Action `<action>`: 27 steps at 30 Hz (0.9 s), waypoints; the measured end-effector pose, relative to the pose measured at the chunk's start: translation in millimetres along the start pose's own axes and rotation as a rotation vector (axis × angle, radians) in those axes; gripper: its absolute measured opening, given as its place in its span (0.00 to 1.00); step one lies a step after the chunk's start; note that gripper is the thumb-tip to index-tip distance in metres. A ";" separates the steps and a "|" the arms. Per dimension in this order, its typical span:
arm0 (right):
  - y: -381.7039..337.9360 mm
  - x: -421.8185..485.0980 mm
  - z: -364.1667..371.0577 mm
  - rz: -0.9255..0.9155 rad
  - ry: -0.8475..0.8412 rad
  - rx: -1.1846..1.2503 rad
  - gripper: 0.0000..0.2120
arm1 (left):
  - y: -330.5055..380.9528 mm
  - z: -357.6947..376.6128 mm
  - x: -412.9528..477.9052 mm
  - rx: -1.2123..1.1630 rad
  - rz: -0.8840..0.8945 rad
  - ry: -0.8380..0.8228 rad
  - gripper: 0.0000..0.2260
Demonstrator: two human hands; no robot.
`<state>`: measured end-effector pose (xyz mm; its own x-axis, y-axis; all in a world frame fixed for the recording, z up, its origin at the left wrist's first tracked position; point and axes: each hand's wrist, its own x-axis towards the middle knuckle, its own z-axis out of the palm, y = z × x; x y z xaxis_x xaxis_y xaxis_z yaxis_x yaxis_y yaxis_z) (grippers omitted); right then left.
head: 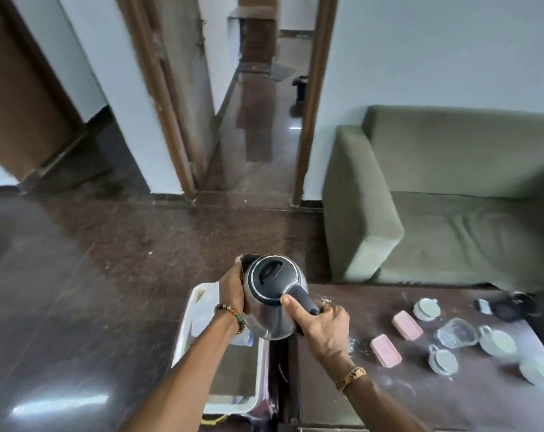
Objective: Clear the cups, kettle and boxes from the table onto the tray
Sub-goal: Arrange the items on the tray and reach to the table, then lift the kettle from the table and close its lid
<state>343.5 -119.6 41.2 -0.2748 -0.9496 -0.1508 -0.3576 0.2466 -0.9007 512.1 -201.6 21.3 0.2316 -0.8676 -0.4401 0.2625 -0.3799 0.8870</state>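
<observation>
A steel kettle (273, 294) with a black lid is held above the far end of the white tray (186, 335). My right hand (322, 327) grips its black handle, and my left hand (233, 291) presses against its left side near the spout. On the dark table (420, 397) to the right lie two pink boxes (407, 325) (386, 350), a clear glass cup (457, 333) and several pale cups (496, 341). The kettle's black base (510, 308) sits at the table's far right.
A green sofa (451, 198) stands behind the table at the right. Dark polished floor (77, 291) spreads to the left. An open doorway (264, 120) leads into a corridor straight ahead. A narrow gap separates tray and table.
</observation>
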 end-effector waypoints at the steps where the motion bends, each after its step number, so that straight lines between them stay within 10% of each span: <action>1: 0.5 0.6 -18.0 -0.016 0.039 -0.030 0.42 | 0.3 17.4 -1.1 0.024 0.033 -0.020 0.18; 27: 173.9 -133.8 -388.4 0.184 0.552 0.080 0.38 | -154.4 364.7 -269.9 0.164 0.006 -0.304 0.13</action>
<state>-28.6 125.6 63.0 -0.7578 -0.6458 -0.0930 -0.1972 0.3624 -0.9109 67.4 -25.8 54.1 -0.0633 -0.9164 -0.3952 0.1026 -0.3999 0.9108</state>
